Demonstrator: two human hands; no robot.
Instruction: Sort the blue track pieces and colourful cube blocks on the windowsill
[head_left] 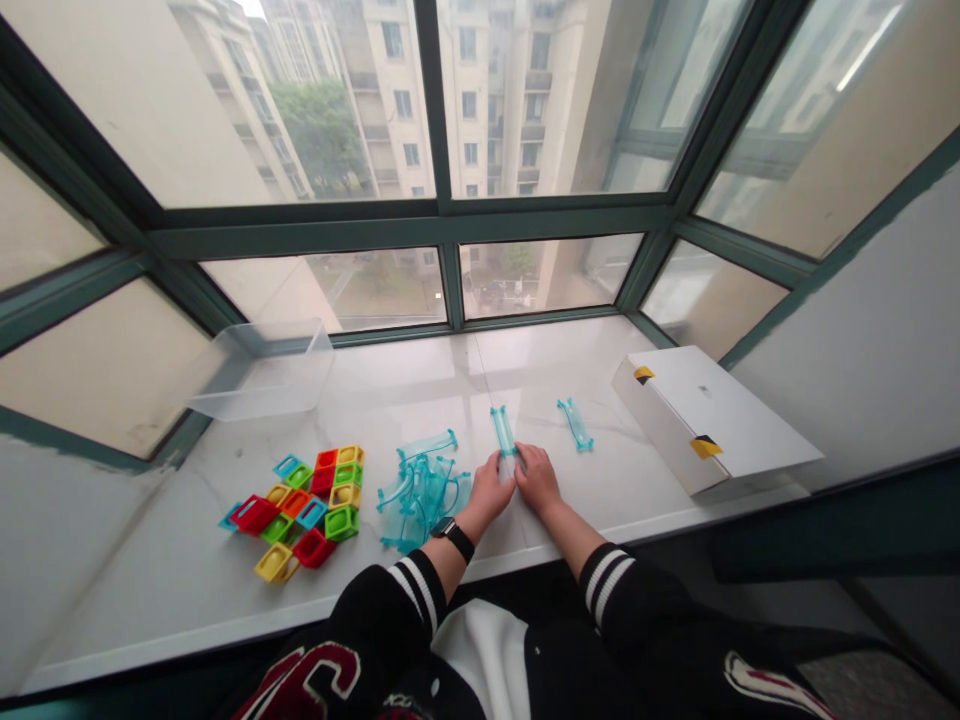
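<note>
A translucent teal plastic track piece (502,430) lies lengthwise on the white sill, its far end pointing at the window. My left hand (491,492), with a dark watch on the wrist, is closed at the near end of this piece. From the other side, my right hand (538,480) closes on the same end, fingertips close to the left ones. The hands partly hide what is between them. A tangled pile of similar teal pieces (421,500) sits just left of my left hand. Another single teal track piece (576,425) lies apart, beyond my right hand.
Red, yellow, green and blue plastic blocks (309,512) are grouped at the left. Behind them stands a clear plastic bin (259,385). A white box (724,415) with yellow-and-black tabs is at the right. Window frames (405,232) bound the white sill (375,375) at the back.
</note>
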